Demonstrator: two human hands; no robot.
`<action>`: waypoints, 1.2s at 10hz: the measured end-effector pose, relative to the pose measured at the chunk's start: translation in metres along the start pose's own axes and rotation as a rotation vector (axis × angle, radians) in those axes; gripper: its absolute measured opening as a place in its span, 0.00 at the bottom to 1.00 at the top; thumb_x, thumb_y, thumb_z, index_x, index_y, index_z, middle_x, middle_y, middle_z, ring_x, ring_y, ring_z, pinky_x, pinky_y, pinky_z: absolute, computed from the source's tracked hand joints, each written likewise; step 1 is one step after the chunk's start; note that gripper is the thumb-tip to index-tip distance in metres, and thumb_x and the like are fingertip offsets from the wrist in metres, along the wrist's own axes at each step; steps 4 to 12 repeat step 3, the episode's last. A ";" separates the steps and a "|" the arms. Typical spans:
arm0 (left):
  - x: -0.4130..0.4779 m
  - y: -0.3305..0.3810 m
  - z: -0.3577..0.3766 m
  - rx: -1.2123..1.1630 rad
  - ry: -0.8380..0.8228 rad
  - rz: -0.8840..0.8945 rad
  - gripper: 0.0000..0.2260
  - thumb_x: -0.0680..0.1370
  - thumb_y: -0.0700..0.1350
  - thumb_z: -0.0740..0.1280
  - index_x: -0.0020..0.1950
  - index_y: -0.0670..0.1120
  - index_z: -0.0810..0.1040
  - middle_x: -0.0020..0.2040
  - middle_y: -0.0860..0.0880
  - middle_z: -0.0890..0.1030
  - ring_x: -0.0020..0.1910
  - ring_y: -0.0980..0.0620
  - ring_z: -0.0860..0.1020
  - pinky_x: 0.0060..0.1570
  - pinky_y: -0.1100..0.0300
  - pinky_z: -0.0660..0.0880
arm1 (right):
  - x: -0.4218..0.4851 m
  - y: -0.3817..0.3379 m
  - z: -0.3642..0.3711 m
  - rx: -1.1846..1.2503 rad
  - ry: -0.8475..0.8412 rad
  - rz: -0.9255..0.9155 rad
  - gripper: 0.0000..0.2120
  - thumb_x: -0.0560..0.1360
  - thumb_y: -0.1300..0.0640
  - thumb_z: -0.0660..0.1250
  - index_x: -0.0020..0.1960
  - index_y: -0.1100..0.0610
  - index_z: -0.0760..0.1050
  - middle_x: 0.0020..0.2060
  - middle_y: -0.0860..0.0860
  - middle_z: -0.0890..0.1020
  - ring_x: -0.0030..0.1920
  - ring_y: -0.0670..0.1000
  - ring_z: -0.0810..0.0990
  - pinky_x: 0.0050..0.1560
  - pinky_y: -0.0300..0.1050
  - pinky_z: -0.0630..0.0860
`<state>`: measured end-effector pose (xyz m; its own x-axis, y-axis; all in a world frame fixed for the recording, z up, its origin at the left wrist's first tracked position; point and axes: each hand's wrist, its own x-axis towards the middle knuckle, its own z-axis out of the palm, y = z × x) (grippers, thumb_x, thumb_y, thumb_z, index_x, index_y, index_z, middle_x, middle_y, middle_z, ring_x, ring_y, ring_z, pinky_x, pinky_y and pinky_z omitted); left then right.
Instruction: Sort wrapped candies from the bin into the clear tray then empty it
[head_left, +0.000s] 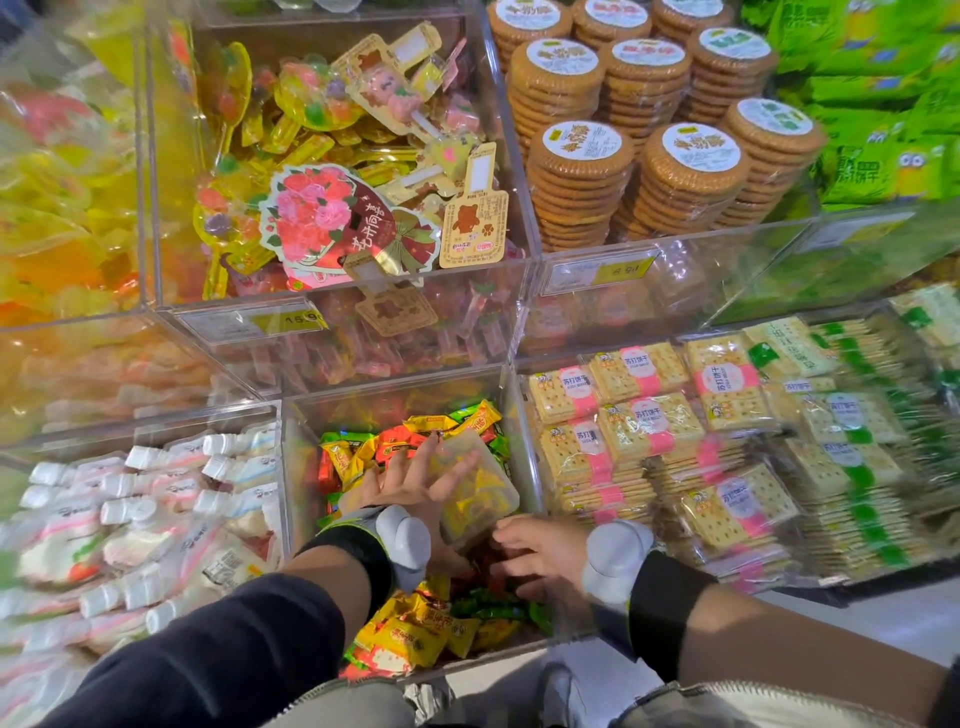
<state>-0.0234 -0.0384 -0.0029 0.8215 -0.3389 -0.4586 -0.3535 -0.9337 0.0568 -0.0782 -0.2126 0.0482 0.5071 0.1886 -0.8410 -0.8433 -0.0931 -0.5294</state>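
Centre bin (291, 467), clear acrylic, 6 o'clock in frame: loaded with wrapped candies (410, 634) in red, yellow and green. The clear tray (506, 483) is tilted over the bin's far half, with yellow pieces inside it. Your left hand (410, 483) is on the tray's 9 o'clock side, fingers straight and spread against it, thumb running toward its near edge. Your right hand (540, 556) is at the tray's 5 o'clock, just beside its near corner, fingers curled down into the pile. It's blurred there, so can't tell if it's pinching a candy. Neighbours: the 9 o'clock bin holds white-capped pouches (156, 493). At 3 o'clock are soda cracker packs (649, 426) with pink and green bands. At 12 o'clock, one tier up, are lollipop and gummy packs (363, 156). At 1 o'clock are stacks of round biscuits (691, 171), and at 2 o'clock green snack packs (883, 104).
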 end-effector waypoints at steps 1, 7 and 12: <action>0.000 -0.001 -0.007 0.003 -0.042 0.017 0.53 0.56 0.73 0.68 0.68 0.70 0.34 0.75 0.54 0.34 0.74 0.37 0.42 0.68 0.33 0.47 | -0.003 -0.002 0.001 -0.014 0.007 -0.009 0.21 0.78 0.56 0.59 0.69 0.59 0.62 0.70 0.54 0.67 0.64 0.53 0.74 0.40 0.37 0.73; -0.009 -0.002 -0.016 -0.043 -0.061 0.039 0.54 0.56 0.73 0.67 0.67 0.69 0.32 0.75 0.55 0.33 0.75 0.40 0.38 0.68 0.33 0.43 | -0.017 -0.010 0.004 0.003 0.035 -0.012 0.20 0.77 0.56 0.60 0.68 0.57 0.65 0.68 0.53 0.70 0.59 0.52 0.76 0.40 0.38 0.72; -0.009 -0.002 -0.016 -0.043 -0.061 0.039 0.54 0.56 0.73 0.67 0.67 0.69 0.32 0.75 0.55 0.33 0.75 0.40 0.38 0.68 0.33 0.43 | -0.017 -0.010 0.004 0.003 0.035 -0.012 0.20 0.77 0.56 0.60 0.68 0.57 0.65 0.68 0.53 0.70 0.59 0.52 0.76 0.40 0.38 0.72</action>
